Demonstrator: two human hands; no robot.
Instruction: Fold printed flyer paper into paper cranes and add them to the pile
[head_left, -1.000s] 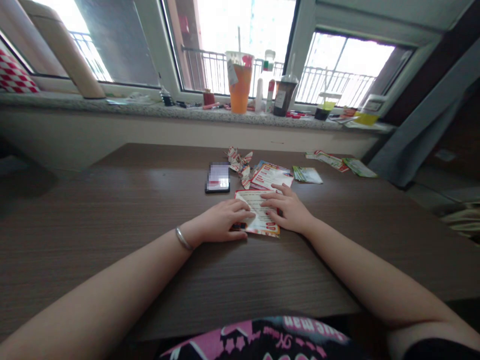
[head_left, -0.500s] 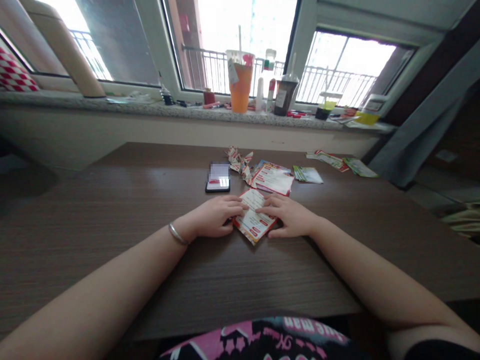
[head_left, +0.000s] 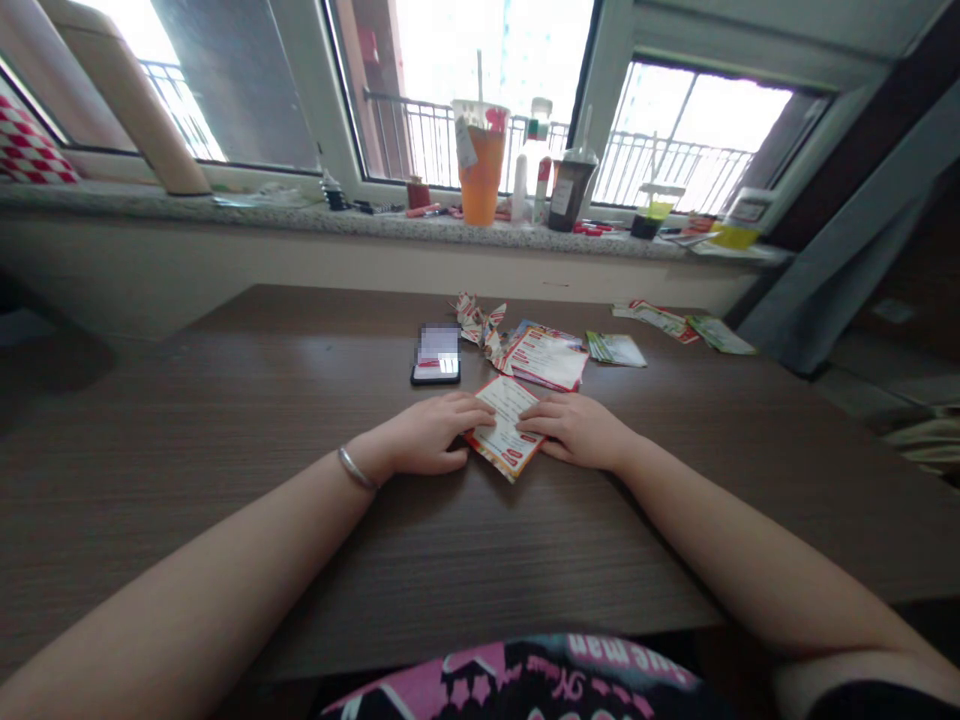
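Note:
A folded printed leaflet, white with red borders and red labels, lies turned like a diamond between my two hands on the table. My left hand is on its left edge, fingers over the top and thumb low at the side. On the opposite edge, my right hand has its fingertips over the leaflet, with the thumb at the border and partly hidden. Just beyond are a stack of similar printed sheets and a folded striped paper piece.
A phone lies beyond my left hand. Small green-white cards and more paper strips lie at the back right of the table. Along the windowsill stand an orange drink cup, a dark drink cup and bottles.
My right hand has drawn its thumb in against the leaflet's right edge. The leaflet's near corner has shifted slightly away from me. My left hand has barely moved.

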